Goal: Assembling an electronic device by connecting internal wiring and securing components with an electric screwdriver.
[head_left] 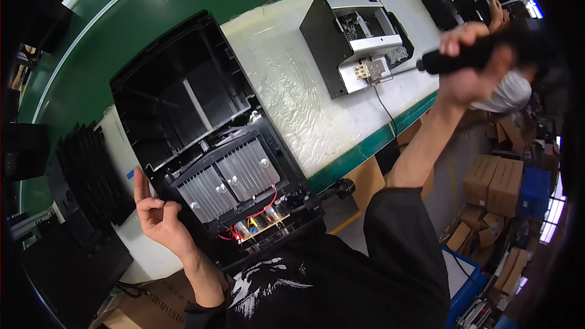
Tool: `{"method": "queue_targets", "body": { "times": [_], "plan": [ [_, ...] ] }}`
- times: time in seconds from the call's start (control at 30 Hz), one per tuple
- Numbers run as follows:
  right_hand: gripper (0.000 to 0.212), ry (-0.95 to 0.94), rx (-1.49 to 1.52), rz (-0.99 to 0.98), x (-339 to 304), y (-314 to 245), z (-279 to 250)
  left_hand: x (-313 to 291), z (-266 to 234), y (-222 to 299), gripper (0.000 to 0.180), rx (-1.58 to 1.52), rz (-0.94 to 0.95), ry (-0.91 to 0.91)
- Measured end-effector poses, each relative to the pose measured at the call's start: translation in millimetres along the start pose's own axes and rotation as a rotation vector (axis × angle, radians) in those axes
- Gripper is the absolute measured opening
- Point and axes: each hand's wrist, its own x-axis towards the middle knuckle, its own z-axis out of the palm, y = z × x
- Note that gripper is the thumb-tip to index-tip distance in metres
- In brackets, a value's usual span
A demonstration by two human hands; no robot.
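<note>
My right hand (472,76) is raised at the right, blurred, its fingers wrapped round a black electric screwdriver (448,61). The driver's thin bit points left into the front of a screw feeder (364,39), a grey and black box with screws inside. My left hand (161,222) hovers by the left edge of an opened black plastic housing (183,94); its index finger is stretched, the other fingers loosely curled, and I see nothing in it. Inside the housing lie two finned metal heat sinks (247,169) and a small circuit board (262,228) with red wires.
Black plastic panels (88,170) stand stacked at the left. White film (286,85) covers part of the green-edged bench. A cable (388,109) hangs from the feeder. Cardboard boxes (493,184) and a blue crate (535,192) are at the right. Another person's hand (496,13) shows far right.
</note>
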Motion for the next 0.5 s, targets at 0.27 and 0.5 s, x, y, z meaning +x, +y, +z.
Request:
{"method": "queue_targets", "body": {
  "times": [0.27, 0.5],
  "plan": [
    [0.043, 0.094, -0.258, -0.007, 30.5, 23.4, 79.4, 26.0, 24.6, -3.2, 0.019, -0.082, -0.063, 0.057],
    [0.037, -0.240, 0.260, 0.194, -5.6, -58.0, 27.9, 34.1, 30.1, -3.8, 0.018, -0.150, -0.113, -0.037]
  ]
}}
